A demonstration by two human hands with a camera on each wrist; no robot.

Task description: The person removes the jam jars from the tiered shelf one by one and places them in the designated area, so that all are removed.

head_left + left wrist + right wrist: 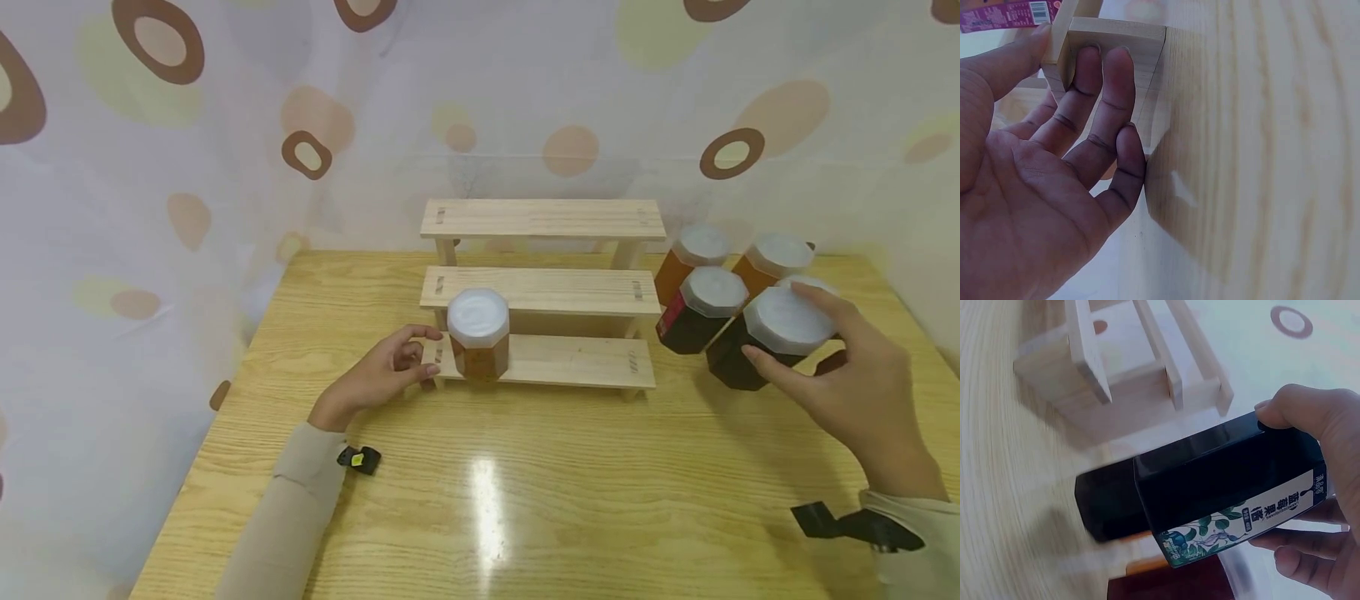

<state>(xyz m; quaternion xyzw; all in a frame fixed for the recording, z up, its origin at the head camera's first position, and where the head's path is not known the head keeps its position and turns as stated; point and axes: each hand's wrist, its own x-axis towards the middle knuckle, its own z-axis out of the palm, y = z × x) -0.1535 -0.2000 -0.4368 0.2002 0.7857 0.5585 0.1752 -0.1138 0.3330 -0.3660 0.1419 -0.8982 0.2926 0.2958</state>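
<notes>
An amber jar with a white lid (480,350) stands near the left end of the lowest step of a three-step wooden rack (540,292). At that end my left hand (382,371) grips the board's edge. In the left wrist view its thumb (1016,65) lies against the board, with the fingers curled beside the leg. My right hand (862,383) holds a dark, many-sided jar of blueberry jam (1235,487) between thumb and fingers, raised and tilted. Its white lid faces up in the head view, and its label shows in the right wrist view.
Right of the rack stand a dark jar with a red label (701,312) and two amber jars, one left (675,275) and one right (757,267). Another white lid (813,287) shows partly behind the held jar. A patterned curtain (510,92) hangs behind the wooden table (570,492).
</notes>
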